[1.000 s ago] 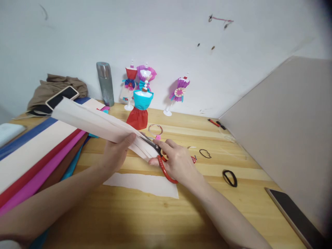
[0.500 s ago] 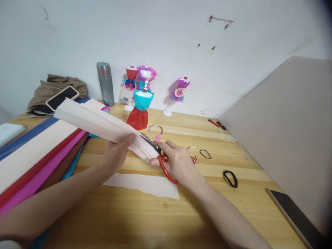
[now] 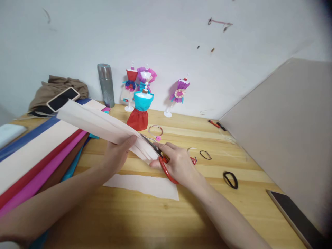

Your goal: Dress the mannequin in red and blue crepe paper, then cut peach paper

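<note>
A long folded strip of pale pink paper (image 3: 98, 122) is pinched in my left hand (image 3: 120, 150), thumb on top. My right hand (image 3: 177, 160) grips red-handled scissors (image 3: 166, 169), whose dark blades lie along the upper edge of the paper near its right end. My right thumb is close to the paper's lower right corner. Below both hands, a pale pink strip with a wavy edge (image 3: 145, 185) lies flat on the wooden table (image 3: 166, 221).
Colored paper sheets (image 3: 52, 157) spread at the left, below a phone (image 3: 63, 99) and brown cloth (image 3: 59, 86). A bottle (image 3: 106, 84) and small dressed mannequins (image 3: 143, 103) stand behind. Black bands (image 3: 230, 180) and a tablet (image 3: 295, 216) lie at the right.
The scissor blades look more closed along the paper than before. Both hands keep nearly the same place, and the whole view has shifted slightly.
</note>
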Demonstrator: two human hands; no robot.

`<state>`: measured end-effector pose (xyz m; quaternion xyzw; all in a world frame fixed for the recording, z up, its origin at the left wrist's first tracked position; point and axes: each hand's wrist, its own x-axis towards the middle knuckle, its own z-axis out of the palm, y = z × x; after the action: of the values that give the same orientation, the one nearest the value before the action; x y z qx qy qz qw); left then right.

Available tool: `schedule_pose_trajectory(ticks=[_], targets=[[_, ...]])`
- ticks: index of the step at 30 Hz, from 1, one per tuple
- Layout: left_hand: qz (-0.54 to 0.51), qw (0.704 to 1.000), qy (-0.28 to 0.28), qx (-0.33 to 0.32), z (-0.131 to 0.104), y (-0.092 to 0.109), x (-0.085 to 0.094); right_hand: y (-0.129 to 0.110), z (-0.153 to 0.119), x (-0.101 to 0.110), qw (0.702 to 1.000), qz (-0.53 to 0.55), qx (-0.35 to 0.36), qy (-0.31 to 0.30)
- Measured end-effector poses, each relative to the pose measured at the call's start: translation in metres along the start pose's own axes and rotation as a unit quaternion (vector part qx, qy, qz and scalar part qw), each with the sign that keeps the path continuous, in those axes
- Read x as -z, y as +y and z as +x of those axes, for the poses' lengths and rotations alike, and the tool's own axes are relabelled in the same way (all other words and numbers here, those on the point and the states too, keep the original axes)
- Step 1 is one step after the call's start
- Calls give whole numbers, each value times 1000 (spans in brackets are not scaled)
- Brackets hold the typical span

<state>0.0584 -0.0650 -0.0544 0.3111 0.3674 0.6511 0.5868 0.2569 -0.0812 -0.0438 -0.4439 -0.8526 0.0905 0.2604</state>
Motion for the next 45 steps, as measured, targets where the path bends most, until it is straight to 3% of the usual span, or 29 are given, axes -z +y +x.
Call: schedule_pose_trajectory(ticks=[6,12,16,23,29,35,41,45], targets=[[-6,998,-55,19,1,-1,-1,-4,2,9,992,121,-29,33],[-8,994,-101,49,-3,-9,0,-5,0,-6,961,259,-89,51],[-16,995,-86,36,-4,-11,0,-5,1,-13,929,354,-102,27],[-13,999,-37,24,3,5,-2,-2,0,-10,928,361,-90,-2],[-1,1000,-17,10,4,8,-4,-1,0,-4,949,304,-85,-21],[-12,999,-31,-13,5,6,-4,-1,1,5,993,118,4,26],[0,1000,-24,-20,5,7,-3,-3,-2,-2,998,-56,16,10],[17,999,-22,-41,3,8,-5,-6,-2,-4,993,-112,16,17]])
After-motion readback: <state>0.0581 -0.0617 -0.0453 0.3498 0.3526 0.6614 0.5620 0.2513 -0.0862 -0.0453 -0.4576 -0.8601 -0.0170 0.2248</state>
